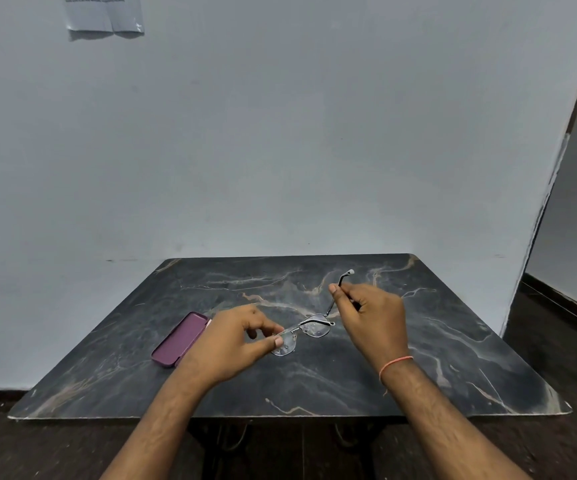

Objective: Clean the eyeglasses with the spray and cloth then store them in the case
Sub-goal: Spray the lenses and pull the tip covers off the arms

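The eyeglasses (pixel 314 328), thin-framed with clear lenses, are held above the middle of the dark marble table (pixel 453 358). My left hand (pixel 235 344) pinches the left lens edge between thumb and fingers. My right hand (pixel 372 315) grips the right temple arm, which is swung out and points away toward the wall, its pale tip showing past my fingers. A maroon glasses case (pixel 179 341) lies shut on the table just left of my left hand. No spray bottle or cloth is in sight.
The table's back edge meets a pale blue-grey wall (pixel 280 150). Dark floor surrounds the table, and a wall corner stands at the right. A paper sheet (pixel 103 13) hangs high on the wall.
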`<action>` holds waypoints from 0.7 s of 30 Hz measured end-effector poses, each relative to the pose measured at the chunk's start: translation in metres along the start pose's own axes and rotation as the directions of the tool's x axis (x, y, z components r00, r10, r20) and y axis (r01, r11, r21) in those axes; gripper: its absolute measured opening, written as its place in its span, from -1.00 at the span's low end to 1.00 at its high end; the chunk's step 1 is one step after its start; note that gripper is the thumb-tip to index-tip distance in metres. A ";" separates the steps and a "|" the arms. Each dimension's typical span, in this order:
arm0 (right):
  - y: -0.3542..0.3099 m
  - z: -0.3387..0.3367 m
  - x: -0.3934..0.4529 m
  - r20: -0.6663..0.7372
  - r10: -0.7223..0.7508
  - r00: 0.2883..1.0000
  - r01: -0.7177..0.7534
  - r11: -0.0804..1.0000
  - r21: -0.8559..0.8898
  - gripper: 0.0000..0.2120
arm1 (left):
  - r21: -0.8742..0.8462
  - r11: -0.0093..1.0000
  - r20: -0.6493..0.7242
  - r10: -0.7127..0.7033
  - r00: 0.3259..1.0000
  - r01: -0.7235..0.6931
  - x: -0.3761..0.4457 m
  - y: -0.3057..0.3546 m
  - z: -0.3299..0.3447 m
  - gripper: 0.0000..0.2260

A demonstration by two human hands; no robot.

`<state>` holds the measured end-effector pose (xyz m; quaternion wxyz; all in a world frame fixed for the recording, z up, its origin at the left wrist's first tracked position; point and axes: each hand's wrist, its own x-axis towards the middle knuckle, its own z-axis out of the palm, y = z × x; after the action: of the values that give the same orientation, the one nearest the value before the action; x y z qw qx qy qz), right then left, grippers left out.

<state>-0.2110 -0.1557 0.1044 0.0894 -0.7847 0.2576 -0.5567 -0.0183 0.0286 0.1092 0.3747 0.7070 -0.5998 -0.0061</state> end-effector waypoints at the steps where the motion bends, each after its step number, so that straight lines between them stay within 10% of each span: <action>1: 0.000 0.000 -0.002 0.004 0.013 1.000 -0.013 1.000 0.008 -0.84 | 0.027 1.000 -0.010 0.013 1.000 -0.012 0.000 -0.002 0.003 -0.92; 21: 0.026 0.014 -0.032 0.127 0.378 0.917 -0.397 0.897 0.192 -0.79 | -0.192 0.979 -0.405 -0.018 0.914 -0.066 0.007 -0.040 0.052 -0.89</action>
<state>-0.2137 -0.1637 0.0621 0.2935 -0.7265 0.3432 -0.5179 -0.0062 -0.0048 0.0536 0.5604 0.6439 -0.5140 0.0842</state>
